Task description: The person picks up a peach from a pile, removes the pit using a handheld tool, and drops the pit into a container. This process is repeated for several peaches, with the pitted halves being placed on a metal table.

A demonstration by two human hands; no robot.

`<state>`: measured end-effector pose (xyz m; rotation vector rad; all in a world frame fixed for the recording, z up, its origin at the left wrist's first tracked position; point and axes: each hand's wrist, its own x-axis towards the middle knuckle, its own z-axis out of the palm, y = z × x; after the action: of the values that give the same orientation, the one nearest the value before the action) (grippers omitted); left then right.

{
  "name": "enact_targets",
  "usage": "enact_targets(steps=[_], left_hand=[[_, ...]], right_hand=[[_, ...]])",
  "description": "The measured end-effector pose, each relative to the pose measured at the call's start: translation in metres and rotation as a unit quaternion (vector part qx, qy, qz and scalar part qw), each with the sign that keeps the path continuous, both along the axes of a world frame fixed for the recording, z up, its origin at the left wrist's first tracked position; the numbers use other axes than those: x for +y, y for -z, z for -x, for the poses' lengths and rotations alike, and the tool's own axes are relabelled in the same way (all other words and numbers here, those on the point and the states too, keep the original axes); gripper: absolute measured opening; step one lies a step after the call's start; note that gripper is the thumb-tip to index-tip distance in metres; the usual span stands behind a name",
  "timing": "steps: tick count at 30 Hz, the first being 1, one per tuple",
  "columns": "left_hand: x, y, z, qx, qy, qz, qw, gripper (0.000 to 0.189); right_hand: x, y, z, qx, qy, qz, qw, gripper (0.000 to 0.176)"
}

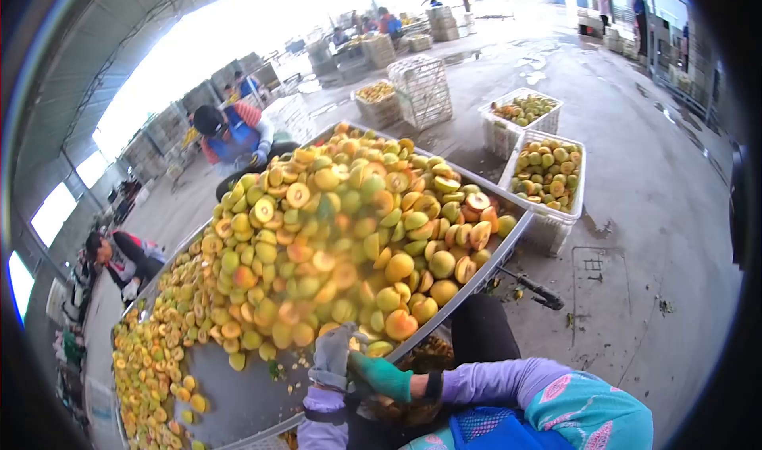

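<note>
A big heap of yellow-orange peaches (317, 212), many cut in half with the stone hollow showing, lies on a grey metal table (230, 394). At the near edge of this table my left hand (332, 359), in a grey glove, is closed. Right beside it is my right hand (385, 377), in a green glove, its fingers also closed and meeting the left hand. What the two hands hold between them is hidden. Several peach halves lie just beyond my fingers. A smear on the picture blurs the middle of the heap.
White crates of peaches (567, 216) stand right of the table, with more crates (421, 93) behind. A black handle (540, 291) sticks out from the table's right side. One person (234, 136) works across the heap, another (119, 259) at the left. The floor (635, 212) has wet patches.
</note>
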<state>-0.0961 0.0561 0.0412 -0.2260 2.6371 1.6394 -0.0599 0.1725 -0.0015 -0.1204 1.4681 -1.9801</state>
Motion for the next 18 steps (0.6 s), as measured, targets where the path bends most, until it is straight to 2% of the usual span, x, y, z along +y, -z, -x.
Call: enact_targets(steps=[2, 4, 5, 7, 9, 10, 13, 14, 15, 16, 17, 18], left_hand=[[-0.005, 0.034, 0.007, 0.034, -0.096, -0.112, 0.989, 0.039], [0.005, 0.026, 0.000, 0.056, -0.120, -0.210, 0.969, 0.040], [0.010, 0.024, -0.007, 0.061, -0.134, -0.260, 0.954, 0.041], [0.006, 0.017, -0.010, 0.040, -0.070, -0.265, 0.961, 0.041], [0.002, 0.004, -0.014, 0.000, -0.023, -0.292, 0.956, 0.039], [-0.008, 0.015, -0.010, 0.003, 0.002, -0.263, 0.965, 0.040], [-0.003, -0.015, -0.009, -0.004, 0.091, -0.215, 0.972, 0.041], [0.006, -0.034, -0.014, 0.001, 0.107, -0.161, 0.981, 0.043], [-0.003, -0.014, 0.002, 0.031, 0.159, -0.170, 0.972, 0.045], [-0.013, 0.005, 0.006, 0.100, 0.197, -0.163, 0.961, 0.041], [-0.007, -0.010, -0.006, 0.164, 0.230, -0.157, 0.946, 0.038], [-0.009, -0.013, -0.010, 0.358, 0.295, 0.025, 0.886, 0.028]], right_hand=[[0.000, -0.005, 0.003, -0.147, -0.043, 0.110, 0.982, 0.051], [0.022, -0.052, 0.002, -0.056, -0.046, -0.017, 0.997, 0.052], [0.014, -0.028, 0.006, -0.014, -0.042, -0.039, 0.998, 0.052], [-0.002, 0.020, 0.011, 0.067, -0.030, -0.087, 0.993, 0.052], [0.017, -0.039, 0.001, -0.042, -0.073, -0.120, 0.989, 0.048], [0.016, -0.032, -0.002, -0.103, -0.107, 0.066, 0.987, 0.047], [0.006, -0.028, 0.001, -0.250, -0.067, 0.225, 0.939, 0.044], [0.007, -0.025, -0.003, -0.293, -0.101, 0.305, 0.900, 0.041], [0.010, -0.021, -0.004, -0.325, -0.132, 0.383, 0.854, 0.039], [0.013, -0.018, -0.005, -0.351, -0.164, 0.457, 0.801, 0.037], [0.015, -0.017, -0.006, -0.377, -0.198, 0.526, 0.736, 0.035], [0.018, -0.032, -0.013, -0.360, -0.216, 0.549, 0.723, 0.039]])
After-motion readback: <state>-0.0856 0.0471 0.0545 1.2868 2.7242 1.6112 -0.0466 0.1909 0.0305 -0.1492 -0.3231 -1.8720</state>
